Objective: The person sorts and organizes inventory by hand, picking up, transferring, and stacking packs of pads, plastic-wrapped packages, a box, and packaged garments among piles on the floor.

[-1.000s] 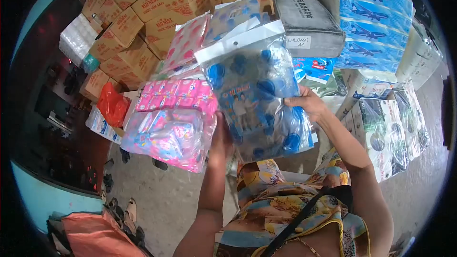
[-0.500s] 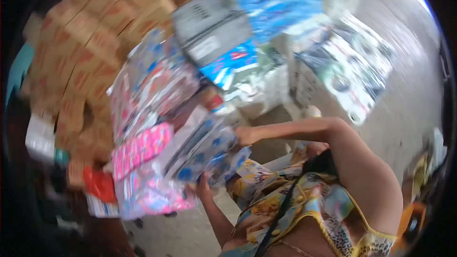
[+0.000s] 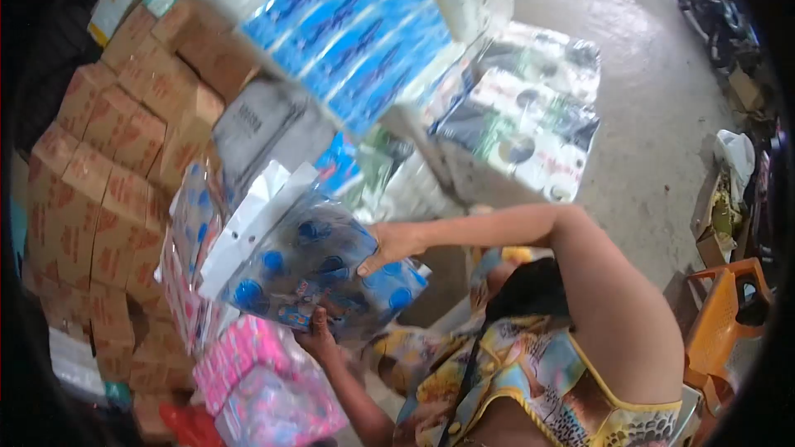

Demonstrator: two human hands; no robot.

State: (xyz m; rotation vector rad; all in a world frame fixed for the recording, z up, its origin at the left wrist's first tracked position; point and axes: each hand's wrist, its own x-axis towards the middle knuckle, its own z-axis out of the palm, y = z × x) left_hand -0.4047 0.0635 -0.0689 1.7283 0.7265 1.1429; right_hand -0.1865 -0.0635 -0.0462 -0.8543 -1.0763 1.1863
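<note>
The right hand (image 3: 391, 247) clamps the right edge of a blue-dotted clear package (image 3: 319, 269) at the frame's centre; the left hand (image 3: 318, 338) grips its lower edge, thumb on top. Pink packs (image 3: 242, 358) lie just below left, brown cartons (image 3: 108, 207) at far left.

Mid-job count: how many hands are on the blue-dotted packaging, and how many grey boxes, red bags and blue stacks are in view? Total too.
Hands on the blue-dotted packaging: 2 (left hand, right hand)
Grey box: 1
Red bag: 1
Blue stack: 1
Total: 5
</note>
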